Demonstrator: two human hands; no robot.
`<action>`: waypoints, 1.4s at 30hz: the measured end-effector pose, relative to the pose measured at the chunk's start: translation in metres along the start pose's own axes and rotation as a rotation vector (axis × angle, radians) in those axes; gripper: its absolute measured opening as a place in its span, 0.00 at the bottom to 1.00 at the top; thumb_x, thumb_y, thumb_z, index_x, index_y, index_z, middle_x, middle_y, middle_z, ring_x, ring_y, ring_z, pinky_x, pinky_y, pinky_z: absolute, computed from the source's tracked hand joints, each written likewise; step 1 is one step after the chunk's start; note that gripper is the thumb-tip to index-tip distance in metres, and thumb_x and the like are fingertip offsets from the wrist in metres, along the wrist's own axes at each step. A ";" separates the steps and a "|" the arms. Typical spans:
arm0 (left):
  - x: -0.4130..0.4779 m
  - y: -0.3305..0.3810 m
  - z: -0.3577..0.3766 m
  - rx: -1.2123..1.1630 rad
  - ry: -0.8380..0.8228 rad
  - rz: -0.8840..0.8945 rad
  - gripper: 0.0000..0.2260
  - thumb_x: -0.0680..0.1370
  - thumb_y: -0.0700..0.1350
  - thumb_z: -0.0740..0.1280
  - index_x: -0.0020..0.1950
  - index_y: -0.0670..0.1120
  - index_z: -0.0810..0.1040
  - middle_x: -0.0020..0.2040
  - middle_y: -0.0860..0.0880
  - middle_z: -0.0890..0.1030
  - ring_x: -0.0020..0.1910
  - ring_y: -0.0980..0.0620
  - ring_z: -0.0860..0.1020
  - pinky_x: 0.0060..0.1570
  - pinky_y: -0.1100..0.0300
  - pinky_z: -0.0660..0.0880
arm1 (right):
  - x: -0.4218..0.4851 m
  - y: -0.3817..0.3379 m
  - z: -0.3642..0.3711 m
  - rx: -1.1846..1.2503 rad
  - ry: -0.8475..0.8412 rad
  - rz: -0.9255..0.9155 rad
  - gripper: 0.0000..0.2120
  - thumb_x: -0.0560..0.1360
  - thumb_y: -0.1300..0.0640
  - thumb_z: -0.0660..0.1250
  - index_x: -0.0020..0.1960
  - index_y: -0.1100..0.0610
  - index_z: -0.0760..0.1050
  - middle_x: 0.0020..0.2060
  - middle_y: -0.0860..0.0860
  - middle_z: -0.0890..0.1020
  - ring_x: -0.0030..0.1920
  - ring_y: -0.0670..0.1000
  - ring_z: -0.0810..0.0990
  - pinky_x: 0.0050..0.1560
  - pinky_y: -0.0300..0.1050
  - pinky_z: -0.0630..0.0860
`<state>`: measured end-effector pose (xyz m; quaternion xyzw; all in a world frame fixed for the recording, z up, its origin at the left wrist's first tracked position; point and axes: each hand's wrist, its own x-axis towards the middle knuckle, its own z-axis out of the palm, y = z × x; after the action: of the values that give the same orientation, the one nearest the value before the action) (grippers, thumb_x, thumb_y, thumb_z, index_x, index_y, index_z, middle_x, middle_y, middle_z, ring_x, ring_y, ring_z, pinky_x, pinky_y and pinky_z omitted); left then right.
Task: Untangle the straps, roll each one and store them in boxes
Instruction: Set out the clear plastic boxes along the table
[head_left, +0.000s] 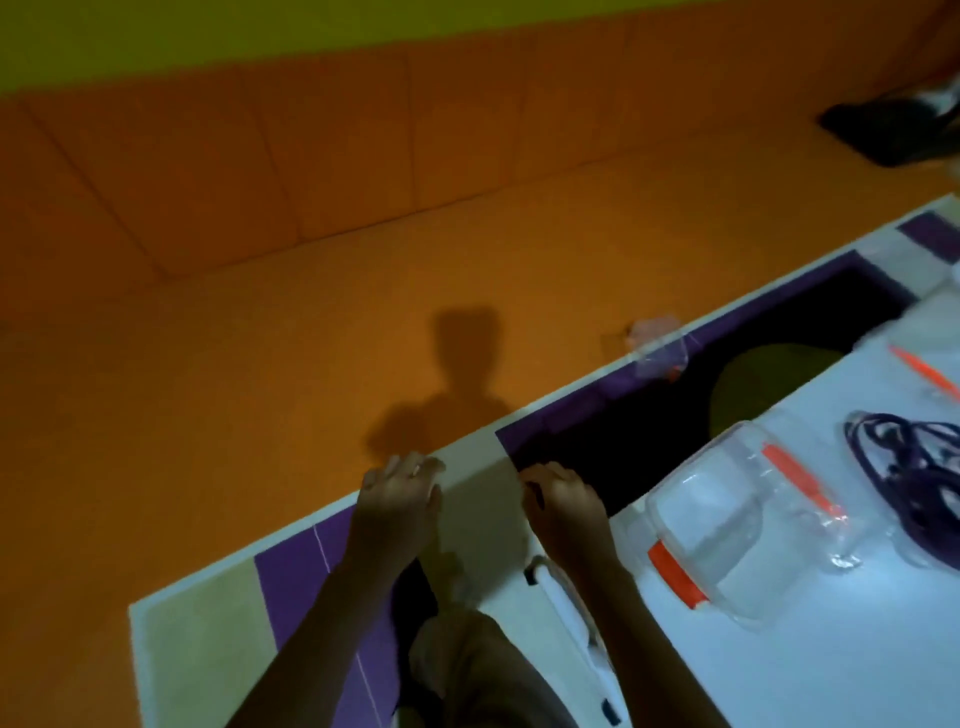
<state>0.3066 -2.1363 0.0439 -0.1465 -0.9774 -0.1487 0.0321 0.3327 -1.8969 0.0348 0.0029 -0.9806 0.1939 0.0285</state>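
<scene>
Resting left hand (397, 501) flat, fingers spread, on mat (208, 639) edge, curling right hand (563, 499) fingers beside it, unclear whether gripping anything, leaving clear box (727, 525) apparently empty and straps (906, 467) sitting tangled on white table (831, 675) far right, so judging nothing untangled, rolled or stored yet.

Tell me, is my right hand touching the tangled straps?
Apart. Head view: a clear box lies between the right hand and the tangled straps.

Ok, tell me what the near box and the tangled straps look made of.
Box: clear glossy plastic, probably rigid; you see through its walls and highlights glint. Straps: dark, limp loops, likely woven fabric or cord; too blurred to be sure.
</scene>
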 end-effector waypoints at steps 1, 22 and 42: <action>0.025 0.000 0.000 -0.018 -0.013 0.039 0.11 0.75 0.42 0.72 0.56 0.48 0.84 0.52 0.49 0.84 0.49 0.44 0.82 0.45 0.51 0.77 | 0.016 0.003 0.001 -0.019 0.011 0.050 0.12 0.79 0.56 0.61 0.53 0.53 0.83 0.44 0.51 0.84 0.40 0.54 0.82 0.37 0.49 0.80; 0.548 0.116 0.111 -0.008 -0.211 0.696 0.14 0.77 0.48 0.60 0.55 0.49 0.83 0.50 0.49 0.82 0.48 0.45 0.80 0.44 0.50 0.76 | 0.338 0.205 -0.062 0.001 0.118 0.786 0.14 0.77 0.51 0.69 0.62 0.50 0.81 0.53 0.50 0.83 0.52 0.57 0.83 0.50 0.52 0.79; 0.921 0.375 0.338 0.165 -0.417 1.009 0.09 0.73 0.45 0.74 0.53 0.48 0.83 0.49 0.47 0.82 0.49 0.43 0.80 0.44 0.49 0.75 | 0.563 0.574 -0.059 -0.008 0.002 1.047 0.10 0.79 0.51 0.66 0.58 0.53 0.80 0.51 0.51 0.82 0.51 0.56 0.82 0.49 0.53 0.79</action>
<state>-0.4685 -1.4376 -0.0751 -0.6203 -0.7799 -0.0057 -0.0834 -0.2361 -1.3409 -0.0962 -0.4881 -0.8514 0.1782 -0.0714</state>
